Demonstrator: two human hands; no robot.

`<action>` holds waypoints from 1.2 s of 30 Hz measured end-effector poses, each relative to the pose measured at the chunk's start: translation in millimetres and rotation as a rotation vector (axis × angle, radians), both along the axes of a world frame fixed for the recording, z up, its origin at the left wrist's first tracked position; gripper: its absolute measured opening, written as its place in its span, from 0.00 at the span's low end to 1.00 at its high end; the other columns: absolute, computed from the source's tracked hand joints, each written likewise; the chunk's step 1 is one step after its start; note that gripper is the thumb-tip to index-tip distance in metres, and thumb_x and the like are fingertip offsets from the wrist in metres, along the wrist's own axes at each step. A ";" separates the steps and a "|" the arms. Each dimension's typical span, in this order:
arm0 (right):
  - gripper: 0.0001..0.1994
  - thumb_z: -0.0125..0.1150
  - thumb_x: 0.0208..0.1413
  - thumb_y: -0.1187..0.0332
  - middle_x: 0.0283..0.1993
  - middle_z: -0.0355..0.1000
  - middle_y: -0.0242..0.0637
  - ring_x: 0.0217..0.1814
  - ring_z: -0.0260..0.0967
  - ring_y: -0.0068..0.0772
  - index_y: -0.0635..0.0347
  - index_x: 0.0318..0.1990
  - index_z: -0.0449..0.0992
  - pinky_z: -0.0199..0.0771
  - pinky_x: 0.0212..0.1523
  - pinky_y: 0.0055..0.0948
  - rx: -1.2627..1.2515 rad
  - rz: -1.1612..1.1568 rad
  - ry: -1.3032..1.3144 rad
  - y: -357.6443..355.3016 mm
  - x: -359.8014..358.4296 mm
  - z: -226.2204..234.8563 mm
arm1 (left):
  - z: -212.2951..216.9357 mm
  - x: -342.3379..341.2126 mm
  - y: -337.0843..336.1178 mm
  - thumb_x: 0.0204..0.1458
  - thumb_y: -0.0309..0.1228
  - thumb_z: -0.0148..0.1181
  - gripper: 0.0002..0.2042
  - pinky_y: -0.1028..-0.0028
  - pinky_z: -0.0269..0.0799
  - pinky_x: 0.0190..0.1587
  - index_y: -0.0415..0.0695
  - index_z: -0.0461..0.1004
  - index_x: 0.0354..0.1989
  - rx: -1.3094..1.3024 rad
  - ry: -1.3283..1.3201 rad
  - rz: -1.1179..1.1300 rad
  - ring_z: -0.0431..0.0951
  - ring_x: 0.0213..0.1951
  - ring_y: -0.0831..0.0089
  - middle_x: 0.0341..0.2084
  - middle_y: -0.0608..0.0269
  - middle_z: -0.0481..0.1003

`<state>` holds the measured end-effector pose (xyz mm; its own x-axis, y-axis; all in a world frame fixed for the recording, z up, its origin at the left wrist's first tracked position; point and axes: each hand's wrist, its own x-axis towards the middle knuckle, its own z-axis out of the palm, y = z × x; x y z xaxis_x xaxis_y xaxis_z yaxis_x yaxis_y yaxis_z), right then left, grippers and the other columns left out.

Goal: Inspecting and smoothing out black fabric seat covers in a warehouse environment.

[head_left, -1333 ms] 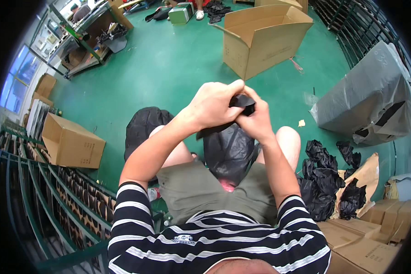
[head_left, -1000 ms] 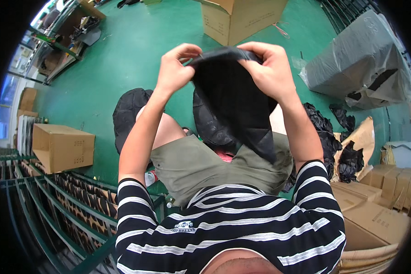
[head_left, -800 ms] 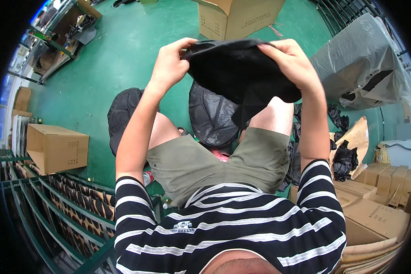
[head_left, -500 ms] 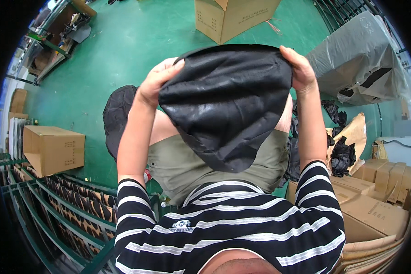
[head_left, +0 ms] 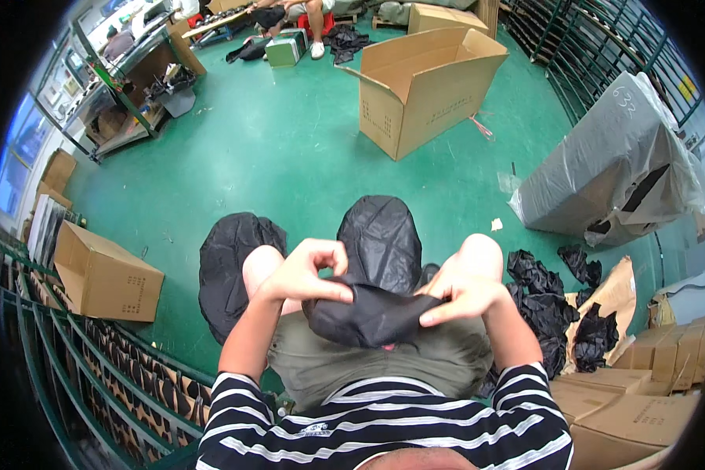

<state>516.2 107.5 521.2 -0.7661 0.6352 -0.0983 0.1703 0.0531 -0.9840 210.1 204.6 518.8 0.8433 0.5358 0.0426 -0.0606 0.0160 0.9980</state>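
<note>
Above my lap I hold a piece of black cloth (head_left: pixel 368 315), bunched and folded, with a small reddish spot at its lower edge. My left hand (head_left: pixel 309 272) pinches its left end, the thumb lying along the top. At the other end my right hand (head_left: pixel 464 296) grips the cloth between thumb and fingers. Just beyond the cloth, between my knees, is a black rounded cloth-covered shape (head_left: pixel 381 241). Beside my left knee stands a similar dark rounded shape (head_left: pixel 235 266). What lies under the held cloth is hidden.
Crumpled black cloth pieces (head_left: pixel 544 321) lie to my right by brown paper. A large open carton (head_left: pixel 431 102) stands ahead, a plastic-wrapped block (head_left: pixel 595 168) at right. At left are a smaller carton (head_left: pixel 121 278) and a green rack (head_left: pixel 78 376). Another person's leg (head_left: pixel 315 19) shows far ahead.
Both hands have come down toward my lap with the black cloth, which was spread wide and now is bunched. The view has tilted up, showing more floor and the rounded shape between my knees.
</note>
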 end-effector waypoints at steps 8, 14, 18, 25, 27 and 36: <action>0.12 0.58 0.63 0.67 0.22 0.67 0.27 0.26 0.57 0.14 0.72 0.35 0.75 0.62 0.26 0.23 -0.054 -0.265 0.167 -16.8 -32.4 40.8 | -39.5 12.6 -24.3 0.40 0.15 0.56 0.12 0.71 0.75 0.44 0.37 0.77 0.35 0.634 0.009 0.675 0.81 0.38 0.65 0.34 0.56 0.80; 0.12 0.59 0.62 0.68 0.22 0.69 0.31 0.27 0.61 0.14 0.72 0.36 0.76 0.64 0.27 0.24 0.062 -0.212 0.112 -11.1 -37.4 54.9 | -78.4 19.5 -22.5 0.56 0.18 0.52 0.13 0.75 0.71 0.52 0.34 0.74 0.50 0.172 0.023 0.534 0.77 0.47 0.75 0.44 0.60 0.78; 0.10 0.64 0.58 0.68 0.23 0.74 0.32 0.29 0.66 0.14 0.70 0.34 0.79 0.68 0.30 0.24 0.194 -0.236 0.033 1.3 -17.7 88.0 | -113.7 -36.5 -7.5 0.63 0.28 0.52 0.11 0.77 0.70 0.50 0.37 0.75 0.49 -0.445 -0.225 0.067 0.75 0.45 0.78 0.44 0.62 0.78; 0.11 0.63 0.58 0.63 0.36 0.77 0.29 0.36 0.71 0.18 0.65 0.36 0.78 0.72 0.41 0.22 -0.207 -0.588 0.315 79.7 33.0 -5.2 | -85.0 4.9 8.2 0.60 0.58 0.43 0.40 0.49 0.47 0.69 0.33 0.54 0.67 -1.090 -0.971 -0.426 0.57 0.67 0.46 0.66 0.39 0.57; 0.14 0.59 0.61 0.61 0.40 0.77 0.31 0.39 0.73 0.22 0.63 0.43 0.76 0.73 0.45 0.23 -0.291 -0.717 0.391 99.6 34.7 -25.1 | -57.9 32.1 12.3 0.54 0.65 0.47 0.48 0.50 0.44 0.71 0.35 0.48 0.70 -1.158 -1.058 -0.600 0.52 0.69 0.47 0.69 0.41 0.50; 0.15 0.59 0.60 0.65 0.49 0.76 0.35 0.47 0.73 0.24 0.65 0.51 0.74 0.74 0.50 0.28 -0.442 -0.569 0.493 97.0 51.2 -69.3 | -20.4 50.4 -14.3 0.65 0.40 0.41 0.28 0.49 0.51 0.69 0.30 0.56 0.66 -1.236 -1.062 -0.407 0.60 0.66 0.47 0.65 0.39 0.58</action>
